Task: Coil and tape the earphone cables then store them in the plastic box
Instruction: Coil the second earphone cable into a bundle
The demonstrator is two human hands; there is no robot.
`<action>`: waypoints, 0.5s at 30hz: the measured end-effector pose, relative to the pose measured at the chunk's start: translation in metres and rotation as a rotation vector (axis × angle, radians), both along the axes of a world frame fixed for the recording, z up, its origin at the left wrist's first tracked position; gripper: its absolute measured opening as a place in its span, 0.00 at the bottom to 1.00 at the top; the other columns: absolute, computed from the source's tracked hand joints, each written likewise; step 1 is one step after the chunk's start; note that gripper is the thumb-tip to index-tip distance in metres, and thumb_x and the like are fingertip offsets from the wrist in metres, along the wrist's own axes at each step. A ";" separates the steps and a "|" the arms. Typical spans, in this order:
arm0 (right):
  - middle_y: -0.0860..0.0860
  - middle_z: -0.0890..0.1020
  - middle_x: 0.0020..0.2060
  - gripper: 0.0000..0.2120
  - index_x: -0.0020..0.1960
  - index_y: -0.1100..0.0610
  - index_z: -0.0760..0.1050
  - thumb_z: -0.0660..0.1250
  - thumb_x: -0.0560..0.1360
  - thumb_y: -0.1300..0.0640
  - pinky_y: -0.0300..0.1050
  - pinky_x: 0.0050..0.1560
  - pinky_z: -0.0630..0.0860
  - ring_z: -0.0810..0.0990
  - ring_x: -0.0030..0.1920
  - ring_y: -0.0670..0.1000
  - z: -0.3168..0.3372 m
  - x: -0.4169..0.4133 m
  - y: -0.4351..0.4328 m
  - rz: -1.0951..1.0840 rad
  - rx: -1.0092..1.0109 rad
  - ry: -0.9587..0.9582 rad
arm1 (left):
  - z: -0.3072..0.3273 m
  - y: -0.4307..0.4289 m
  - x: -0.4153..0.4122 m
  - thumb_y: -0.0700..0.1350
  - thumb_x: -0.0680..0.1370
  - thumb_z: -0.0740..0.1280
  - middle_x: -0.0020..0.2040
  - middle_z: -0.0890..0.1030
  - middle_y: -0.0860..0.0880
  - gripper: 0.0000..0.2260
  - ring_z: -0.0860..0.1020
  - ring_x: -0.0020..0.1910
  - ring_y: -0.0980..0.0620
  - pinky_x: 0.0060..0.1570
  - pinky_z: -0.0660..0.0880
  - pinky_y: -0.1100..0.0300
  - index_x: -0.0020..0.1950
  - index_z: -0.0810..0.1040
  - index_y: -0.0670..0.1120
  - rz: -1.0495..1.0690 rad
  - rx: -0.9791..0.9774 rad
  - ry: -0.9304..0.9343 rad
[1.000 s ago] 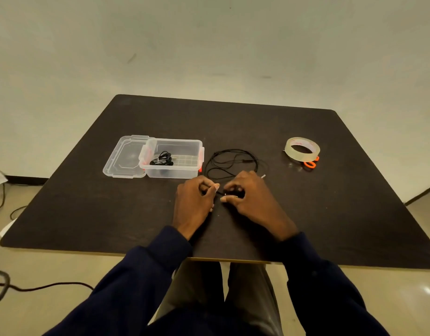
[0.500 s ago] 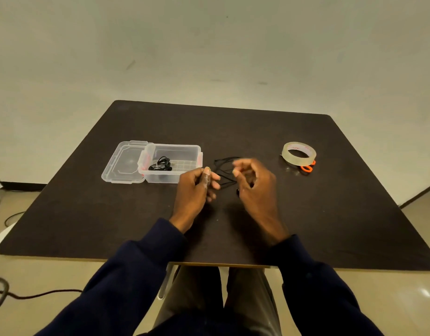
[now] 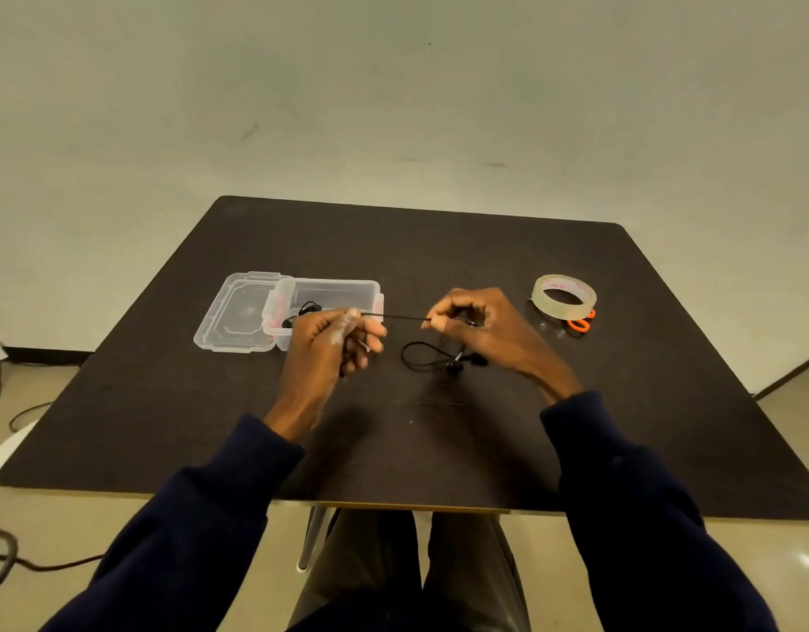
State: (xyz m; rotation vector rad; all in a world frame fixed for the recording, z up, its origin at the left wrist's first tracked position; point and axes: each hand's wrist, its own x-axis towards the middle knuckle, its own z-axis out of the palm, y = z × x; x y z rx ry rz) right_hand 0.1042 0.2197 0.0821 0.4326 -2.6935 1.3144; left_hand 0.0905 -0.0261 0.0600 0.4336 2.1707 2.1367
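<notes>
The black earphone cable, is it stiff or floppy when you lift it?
Probably floppy: the earphone cable runs straight only where the left hand and right hand pull it taut; the rest sags in a loose loop below. It looks thin, so likely light.

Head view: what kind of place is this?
Probably a plain workroom set up for a small hand job: a dark table with a bare wall behind, tape and a plastic box on it, and loose cords on the floor.
</notes>
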 end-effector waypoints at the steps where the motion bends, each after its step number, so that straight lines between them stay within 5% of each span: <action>1: 0.45 0.84 0.45 0.04 0.50 0.55 0.85 0.71 0.79 0.58 0.36 0.50 0.75 0.82 0.47 0.44 0.001 -0.001 -0.001 -0.004 0.023 0.016 | 0.001 -0.003 -0.001 0.42 0.87 0.55 0.37 0.86 0.42 0.22 0.80 0.30 0.50 0.29 0.75 0.63 0.44 0.85 0.38 -0.027 -0.030 -0.061; 4: 0.43 0.84 0.44 0.06 0.52 0.55 0.87 0.73 0.78 0.61 0.35 0.51 0.77 0.82 0.47 0.44 0.005 -0.004 -0.008 -0.011 0.052 0.076 | 0.006 -0.003 -0.003 0.47 0.88 0.55 0.39 0.87 0.40 0.23 0.85 0.36 0.37 0.35 0.83 0.55 0.46 0.84 0.36 -0.141 -0.202 -0.227; 7: 0.42 0.86 0.44 0.07 0.54 0.54 0.87 0.73 0.78 0.61 0.37 0.49 0.80 0.85 0.47 0.44 0.007 -0.004 -0.019 0.065 0.019 0.058 | 0.008 0.005 -0.003 0.51 0.85 0.63 0.41 0.88 0.47 0.14 0.87 0.39 0.45 0.41 0.84 0.54 0.52 0.84 0.43 -0.117 -0.318 -0.098; 10: 0.44 0.87 0.45 0.07 0.53 0.53 0.87 0.74 0.77 0.60 0.43 0.51 0.82 0.85 0.47 0.45 0.005 -0.007 -0.027 0.038 0.039 0.107 | 0.010 0.013 -0.003 0.45 0.83 0.67 0.40 0.88 0.45 0.08 0.87 0.37 0.46 0.37 0.83 0.60 0.52 0.85 0.45 -0.193 -0.217 -0.053; 15: 0.46 0.86 0.42 0.03 0.49 0.53 0.86 0.73 0.77 0.57 0.52 0.51 0.78 0.80 0.48 0.48 0.000 -0.012 -0.021 -0.059 0.120 0.129 | 0.008 0.020 -0.005 0.43 0.86 0.62 0.38 0.86 0.40 0.13 0.85 0.34 0.44 0.34 0.80 0.60 0.50 0.84 0.40 -0.140 -0.081 -0.032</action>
